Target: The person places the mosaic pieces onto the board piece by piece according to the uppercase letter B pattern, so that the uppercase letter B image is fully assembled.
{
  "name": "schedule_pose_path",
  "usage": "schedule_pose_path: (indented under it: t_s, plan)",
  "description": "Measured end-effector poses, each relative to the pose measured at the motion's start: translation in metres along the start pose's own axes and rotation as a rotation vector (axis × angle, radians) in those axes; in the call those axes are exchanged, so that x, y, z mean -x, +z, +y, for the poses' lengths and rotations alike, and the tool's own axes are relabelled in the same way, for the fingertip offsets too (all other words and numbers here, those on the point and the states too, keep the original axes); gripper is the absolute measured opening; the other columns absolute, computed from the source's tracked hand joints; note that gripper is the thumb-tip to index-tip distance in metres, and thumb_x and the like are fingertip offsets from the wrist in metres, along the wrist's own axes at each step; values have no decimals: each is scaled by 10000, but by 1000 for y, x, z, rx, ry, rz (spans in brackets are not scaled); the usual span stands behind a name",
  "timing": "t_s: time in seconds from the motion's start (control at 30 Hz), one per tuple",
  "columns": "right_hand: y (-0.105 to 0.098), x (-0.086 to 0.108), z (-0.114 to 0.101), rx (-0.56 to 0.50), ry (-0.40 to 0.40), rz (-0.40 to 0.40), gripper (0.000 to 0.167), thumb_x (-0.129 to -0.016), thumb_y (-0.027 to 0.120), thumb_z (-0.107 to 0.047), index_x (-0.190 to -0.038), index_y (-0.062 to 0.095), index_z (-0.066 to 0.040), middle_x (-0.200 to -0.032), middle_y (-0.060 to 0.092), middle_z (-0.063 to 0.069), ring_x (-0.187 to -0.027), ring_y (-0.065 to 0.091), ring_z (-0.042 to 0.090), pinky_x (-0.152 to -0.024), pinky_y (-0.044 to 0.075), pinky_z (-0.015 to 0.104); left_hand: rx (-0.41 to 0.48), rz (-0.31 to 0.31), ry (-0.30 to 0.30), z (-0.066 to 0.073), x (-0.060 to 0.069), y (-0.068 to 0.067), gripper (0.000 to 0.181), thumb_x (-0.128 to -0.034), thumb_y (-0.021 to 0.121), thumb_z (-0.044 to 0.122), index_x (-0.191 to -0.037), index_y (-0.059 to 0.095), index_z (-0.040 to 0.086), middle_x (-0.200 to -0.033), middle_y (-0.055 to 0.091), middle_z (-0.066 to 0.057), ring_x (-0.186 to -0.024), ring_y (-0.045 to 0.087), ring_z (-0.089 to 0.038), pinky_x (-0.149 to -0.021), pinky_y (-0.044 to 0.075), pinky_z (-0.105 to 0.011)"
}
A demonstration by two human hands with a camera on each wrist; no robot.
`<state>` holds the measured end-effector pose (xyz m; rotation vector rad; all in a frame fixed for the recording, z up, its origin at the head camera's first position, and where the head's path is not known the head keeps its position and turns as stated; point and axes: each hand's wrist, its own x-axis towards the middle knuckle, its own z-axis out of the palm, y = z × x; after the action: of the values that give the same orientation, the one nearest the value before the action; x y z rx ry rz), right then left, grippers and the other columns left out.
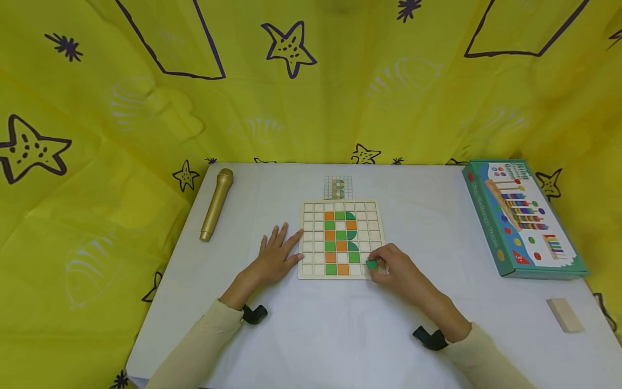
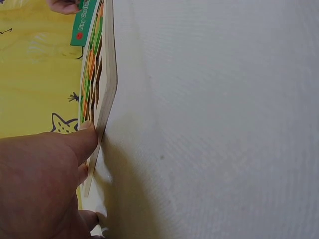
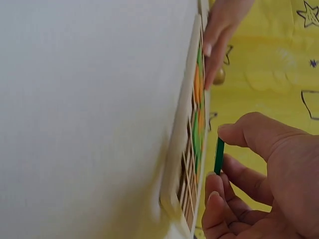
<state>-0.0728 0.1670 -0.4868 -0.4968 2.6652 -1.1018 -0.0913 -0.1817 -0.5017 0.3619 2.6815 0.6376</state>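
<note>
A square wooden grid board point(image 1: 370, 227) lies on the white table, with orange and green tiles point(image 1: 342, 235) set in its cells in the shape of a letter R. My left hand point(image 1: 274, 260) rests spread at the board's left side; its thumb point(image 2: 82, 142) and index finger touch the edge. Between thumb and fingertips, my right hand point(image 1: 402, 274) pinches a small dark green tile point(image 3: 219, 156) above the board's lower right corner. The tile stands on edge in the right wrist view, apart from the board. Its full outline cannot be told.
Behind the board lies a small pattern card point(image 1: 338, 187) showing a similar letter. A gold microphone point(image 1: 216, 205) lies at the left. On the right are a green game box point(image 1: 527, 219) and a pale wooden block point(image 1: 565, 315). A yellow patterned cloth point(image 1: 320, 108) hangs behind the table.
</note>
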Motion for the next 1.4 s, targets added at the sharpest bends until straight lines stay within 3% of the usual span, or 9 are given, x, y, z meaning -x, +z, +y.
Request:
schedule_pose_path:
  t_s: [0.23,0.47,0.77,1.03,1.4]
  plan:
    - [22,0,-6,23,-62,2,252,-879,781,-52,-1098,664,-97,-1039,588,5,-928,555,142,-825,524,311,-1,3,-2,0,0,0,686,-1109,480,501,-1703,222,275,-1770,-36,-178,-1624,-91,-434,-1256,-28,-698]
    - [31,-2,-10,50,-67,7,192,-899,802,-26,-1007,674,-119,-1012,565,2,-922,579,149,-830,553,317,-4,4,3,-2,0,2,691,-1112,469,505,-1707,205,273,-1769,-50,-170,-1625,-97,-421,-1257,-30,-696]
    - [34,-2,-19,87,-137,9,157,-934,779,4,-1031,699,-89,-1059,568,29,-970,628,178,-876,583,356,-2,3,1,-1,1,1,688,-1113,465,505,-1707,203,276,-1769,-55,-166,-1625,-101,-416,-1259,-33,-693]
    - [33,-7,-22,92,-117,11,130,-930,783,4,-1010,720,-76,-1030,572,23,-950,641,182,-865,584,362,7,6,8,0,1,1,693,-1112,468,507,-1707,199,277,-1770,-60,-159,-1626,-110,-408,-1261,-40,-685]
    - [26,-8,-16,131,-222,-41,157,-950,695,77,-1037,735,-48,-1041,597,36,-958,644,183,-865,579,345,9,6,-1,-1,1,2,692,-1112,471,505,-1707,204,273,-1771,-57,-160,-1626,-106,-409,-1259,-40,-690]
